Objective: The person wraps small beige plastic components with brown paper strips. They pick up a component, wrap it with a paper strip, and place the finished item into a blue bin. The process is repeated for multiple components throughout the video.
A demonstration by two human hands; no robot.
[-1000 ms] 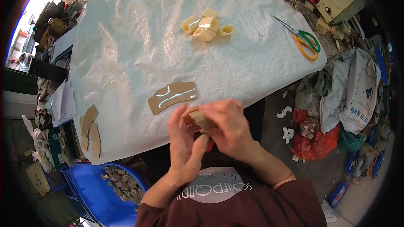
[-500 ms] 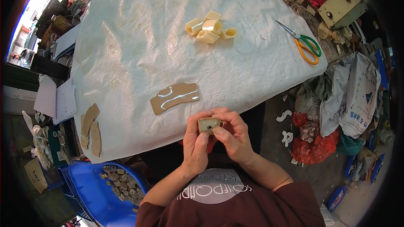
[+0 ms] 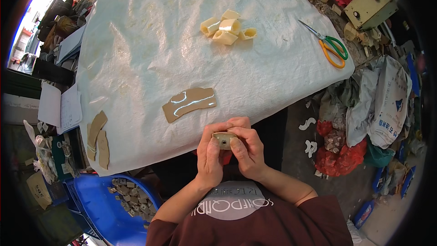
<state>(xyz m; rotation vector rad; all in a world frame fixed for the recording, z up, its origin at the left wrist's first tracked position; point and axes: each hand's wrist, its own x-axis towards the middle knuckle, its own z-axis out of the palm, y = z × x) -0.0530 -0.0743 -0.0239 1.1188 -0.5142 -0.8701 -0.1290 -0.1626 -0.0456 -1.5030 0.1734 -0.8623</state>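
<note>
Between my two hands, at the near edge of the table, is a small greyish block [image 3: 224, 140] with a dark hole in its face. My left hand [image 3: 210, 155] grips its left side, thumb against the face. Fingers of my right hand [image 3: 249, 152] are closed round the right side, that thumb also pressing beside the hole. A thin tan rim shows along the block's top; fingers hide the rest. Just beyond my hands lies a flat, shiny brown sheet piece [image 3: 189, 104] with cut, curved edges.
Several cream tube-like pieces [image 3: 227, 29] sit farther back on the white table cover [image 3: 150, 64]. Scissors [image 3: 334, 51] with green and orange handles lie at right. Brown strips [image 3: 104, 150] rest at left. A blue basin [image 3: 104, 225] below holds several grey blocks [image 3: 134, 198].
My hands and the block have shifted slightly left and nearer to me. The block's face has tilted, and my thumbs have moved to its sides.
</note>
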